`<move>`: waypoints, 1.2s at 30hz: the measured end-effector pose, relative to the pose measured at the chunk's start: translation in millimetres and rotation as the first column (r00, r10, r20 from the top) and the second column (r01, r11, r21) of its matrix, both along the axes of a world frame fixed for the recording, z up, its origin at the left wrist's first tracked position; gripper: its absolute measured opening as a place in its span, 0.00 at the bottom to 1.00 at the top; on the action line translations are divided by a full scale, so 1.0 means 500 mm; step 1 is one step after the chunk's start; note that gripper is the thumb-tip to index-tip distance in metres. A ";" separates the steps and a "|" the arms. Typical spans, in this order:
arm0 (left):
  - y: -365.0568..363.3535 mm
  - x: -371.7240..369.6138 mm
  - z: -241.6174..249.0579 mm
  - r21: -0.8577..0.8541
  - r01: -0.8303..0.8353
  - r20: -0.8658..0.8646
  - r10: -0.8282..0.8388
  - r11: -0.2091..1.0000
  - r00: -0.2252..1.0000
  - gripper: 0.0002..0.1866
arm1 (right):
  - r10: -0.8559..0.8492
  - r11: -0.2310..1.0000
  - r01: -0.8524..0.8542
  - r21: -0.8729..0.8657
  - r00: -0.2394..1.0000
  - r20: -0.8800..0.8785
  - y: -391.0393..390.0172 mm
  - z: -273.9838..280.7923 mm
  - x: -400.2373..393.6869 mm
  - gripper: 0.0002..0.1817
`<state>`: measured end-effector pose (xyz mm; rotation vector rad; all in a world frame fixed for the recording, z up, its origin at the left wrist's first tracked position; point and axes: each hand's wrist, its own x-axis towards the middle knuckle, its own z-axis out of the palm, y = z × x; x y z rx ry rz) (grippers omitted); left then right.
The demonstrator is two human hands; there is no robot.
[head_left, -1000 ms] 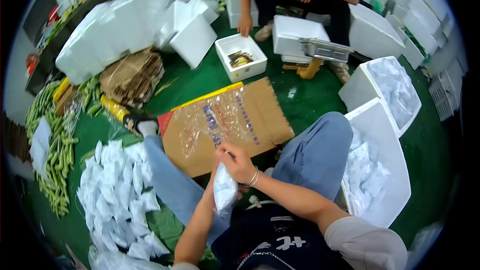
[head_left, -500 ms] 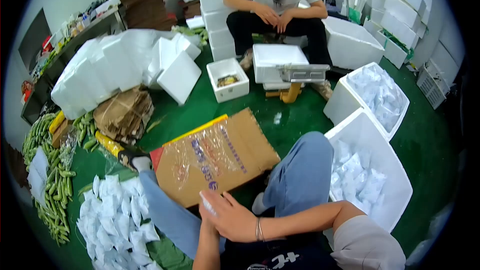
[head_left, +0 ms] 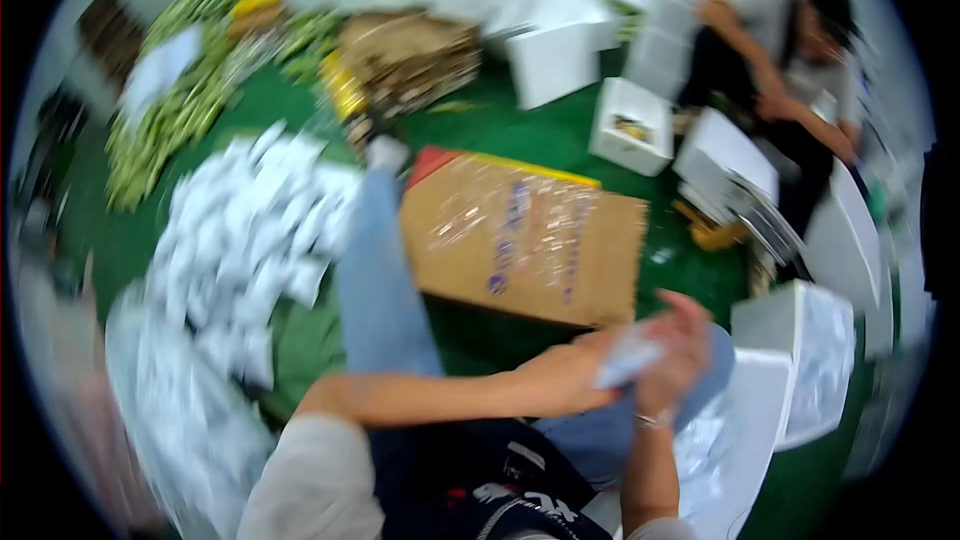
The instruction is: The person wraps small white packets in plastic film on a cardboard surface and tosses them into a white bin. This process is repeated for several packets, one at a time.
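Note:
A small white plastic pouch [head_left: 628, 356], which looks like an ice pack, sits between my two hands in front of my right knee. My left hand [head_left: 572, 372] is closed around its near left side, the fingers partly hidden. My right hand [head_left: 680, 345], with a bracelet at the wrist, bends round it from the right; its fingers are blurred by motion. Just beyond the hands lies a flat cardboard box [head_left: 530, 235] with shiny tape and blue print. Similar pouches [head_left: 245, 220] form a big pile on the floor to the left.
White foam boxes [head_left: 765, 375] stand at my right, with pouches inside. Another person [head_left: 790, 80] sits at the back right by a scale [head_left: 765, 220] and a small foam box [head_left: 632, 125]. Green vegetables [head_left: 170, 130] and stacked brown cardboard [head_left: 410, 55] lie at the back left.
The head view has swung left and down, so the scene shifts right and blurs. My hands, with the pouch between them, have moved from between my knees to my right knee.

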<state>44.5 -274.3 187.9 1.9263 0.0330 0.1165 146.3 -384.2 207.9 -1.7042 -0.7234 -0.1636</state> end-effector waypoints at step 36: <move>0.600 -0.761 -0.471 0.005 -1.000 -0.641 0.767 0.024 0.015 0.22 | 0.399 0.511 -0.409 -0.756 0.892 -0.213 0.258 -0.053 0.063 0.06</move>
